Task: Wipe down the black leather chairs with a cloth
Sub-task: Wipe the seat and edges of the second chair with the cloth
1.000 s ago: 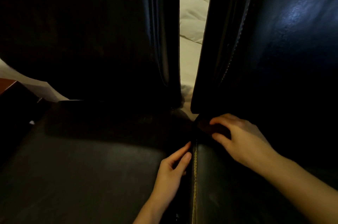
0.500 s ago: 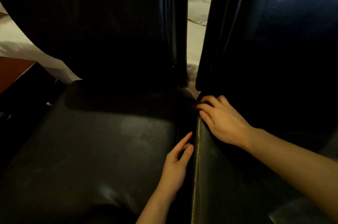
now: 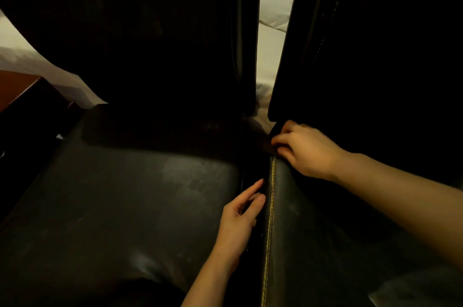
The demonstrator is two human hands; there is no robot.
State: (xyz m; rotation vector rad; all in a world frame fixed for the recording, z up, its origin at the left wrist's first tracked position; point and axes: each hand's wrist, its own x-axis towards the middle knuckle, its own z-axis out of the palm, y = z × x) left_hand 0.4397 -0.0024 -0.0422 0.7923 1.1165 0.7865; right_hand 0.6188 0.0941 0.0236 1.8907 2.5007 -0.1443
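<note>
At the far left you had a reddish-brown wooden surface [image 3: 17,86] and a stretch of white bedding [image 3: 37,66] showing past the edge of the left black leather chair [image 3: 130,196]. That chair's seat was a broad, dull, scuffed panel with a pale sheen near the middle and another near the front edge; its tall backrest stood in deep shadow, with no detail to read. The seat surface left of your arm lay open from the backrest to the front edge.

Your left hand [image 3: 238,219] rested at the right edge of that seat, fingers straight and close together, holding nothing, the fingertips pointing into the narrow dark gap between the two seats.

Just right of the gap ran the yellow-stitched seam [image 3: 271,206] along the edge of the right black leather chair [image 3: 313,244], which sat nearly touching the first. Between the two backrests a slim bright strip of white bedding showed.

Your right hand [image 3: 305,151] sat at the rear corner of the right seat, under that backrest's lower edge, fingers curled and pinching a small dark brown cloth [image 3: 269,147] against the leather. The cloth was mostly hidden and too dim to make out its shape.
</note>
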